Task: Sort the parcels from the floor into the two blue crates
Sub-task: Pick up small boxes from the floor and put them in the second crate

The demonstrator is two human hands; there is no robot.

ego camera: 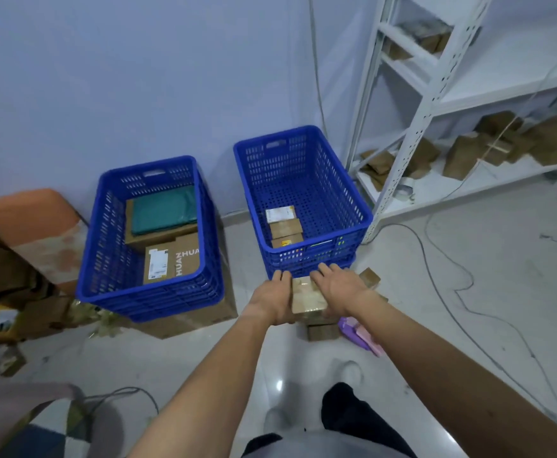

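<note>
Two blue crates stand by the wall. The left crate (87,259) holds a green bag on a brown box and a box printed HUA. Several small parcels lie at the near end of the right crate (343,193). In front of that crate, my left hand (275,299) and my right hand (338,285) press with straight fingers on the two sides of a small brown parcel (306,294). More small parcels (323,332) and a purple bag (359,333) lie on the floor below it.
A white metal shelf rack (412,133) with brown parcels stands at the right. Cables (449,302) trail across the floor. A pile of boxes and an orange object (32,219) sit at the left. The left crate rests on flat cardboard (217,312).
</note>
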